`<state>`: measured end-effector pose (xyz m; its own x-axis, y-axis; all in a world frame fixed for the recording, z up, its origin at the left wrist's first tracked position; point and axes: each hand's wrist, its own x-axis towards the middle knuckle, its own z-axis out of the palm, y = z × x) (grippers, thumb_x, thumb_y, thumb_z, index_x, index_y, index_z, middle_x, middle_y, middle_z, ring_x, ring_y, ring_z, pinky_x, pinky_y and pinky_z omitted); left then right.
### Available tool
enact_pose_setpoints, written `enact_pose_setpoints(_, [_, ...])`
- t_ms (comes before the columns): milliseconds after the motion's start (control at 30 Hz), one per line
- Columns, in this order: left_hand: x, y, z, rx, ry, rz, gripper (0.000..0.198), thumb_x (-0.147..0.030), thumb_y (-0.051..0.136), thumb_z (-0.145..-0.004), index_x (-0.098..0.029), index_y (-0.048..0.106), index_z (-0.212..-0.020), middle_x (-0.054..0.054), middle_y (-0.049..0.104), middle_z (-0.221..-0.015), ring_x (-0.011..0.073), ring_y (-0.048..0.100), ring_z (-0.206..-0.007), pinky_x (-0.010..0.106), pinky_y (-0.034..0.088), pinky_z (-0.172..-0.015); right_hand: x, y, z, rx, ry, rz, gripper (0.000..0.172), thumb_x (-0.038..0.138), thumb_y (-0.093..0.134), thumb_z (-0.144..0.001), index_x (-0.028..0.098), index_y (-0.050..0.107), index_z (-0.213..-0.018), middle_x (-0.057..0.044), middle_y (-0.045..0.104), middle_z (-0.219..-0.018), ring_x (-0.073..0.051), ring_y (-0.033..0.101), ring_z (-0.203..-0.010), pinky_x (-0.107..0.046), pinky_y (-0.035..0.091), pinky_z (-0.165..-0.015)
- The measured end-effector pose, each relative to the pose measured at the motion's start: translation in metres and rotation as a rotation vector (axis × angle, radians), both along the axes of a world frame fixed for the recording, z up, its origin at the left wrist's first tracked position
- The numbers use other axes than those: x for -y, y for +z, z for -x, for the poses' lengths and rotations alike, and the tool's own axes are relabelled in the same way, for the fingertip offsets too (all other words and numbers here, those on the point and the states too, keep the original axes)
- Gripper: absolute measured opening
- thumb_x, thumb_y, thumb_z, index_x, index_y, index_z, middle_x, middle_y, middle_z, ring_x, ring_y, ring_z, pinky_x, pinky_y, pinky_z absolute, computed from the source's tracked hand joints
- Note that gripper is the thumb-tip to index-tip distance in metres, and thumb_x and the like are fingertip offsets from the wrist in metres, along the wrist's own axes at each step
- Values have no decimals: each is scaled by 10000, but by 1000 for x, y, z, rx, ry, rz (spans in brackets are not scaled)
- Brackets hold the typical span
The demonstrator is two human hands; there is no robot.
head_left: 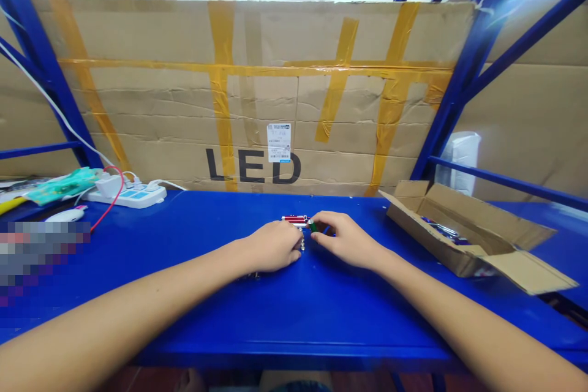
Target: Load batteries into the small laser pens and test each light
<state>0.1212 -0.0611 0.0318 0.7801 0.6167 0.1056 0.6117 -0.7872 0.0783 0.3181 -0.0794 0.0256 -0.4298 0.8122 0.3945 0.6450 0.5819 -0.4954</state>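
My left hand (278, 246) rests low over the blue tabletop with its fingers curled. Whatever it may hold is hidden under the fingers. Just beyond its knuckles lie slim red pieces with silvery parts (294, 219). Small shiny metal pieces (302, 243) sit by its fingertips, and more small bits (255, 274) show below its wrist. My right hand (345, 239) pinches a small green cylinder with a silvery end (313, 226) between thumb and index finger, close to the red pieces. The other fingers of this hand are bent.
An open cardboard box (432, 226) with metallic items inside stands on the right. At the left are a white power strip (142, 195), a red cable (108, 207) and a green plastic package (67, 185). A tall cardboard sheet (184, 104) and blue rack posts (452, 98) close off the back.
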Motion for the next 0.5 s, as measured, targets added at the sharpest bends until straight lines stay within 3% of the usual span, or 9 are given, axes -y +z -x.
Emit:
enact_pose_setpoints(200, [-3, 23, 5, 252, 90, 19, 42, -210, 569, -785, -180, 595, -774, 23, 667, -740, 159, 598, -663, 263, 412, -601, 1, 0, 0, 13, -15, 31, 135, 161, 560, -815, 172, 670, -893, -44, 679, -846, -169, 575, -740, -299, 447, -689])
enact_pose_setpoints(300, [-1, 32, 3, 379, 55, 17, 69, -215, 545, -819, -178, 602, -830, 13, 668, -750, 143, 594, -670, 261, 428, -639, 3, 0, 2, 2, 5, 62, 118, 173, 564, -818, 168, 665, -880, -38, 677, -835, -165, 566, -727, -292, 438, -675])
enact_pose_setpoints(500, [5, 29, -2, 405, -20, 35, 103, -200, 532, -849, -171, 630, -860, 27, 677, -813, 151, 603, -735, 274, 451, -682, 6, 3, 4, -133, 120, 174, 73, 191, 571, -820, 175, 639, -841, -9, 662, -789, -150, 567, -702, -272, 447, -669])
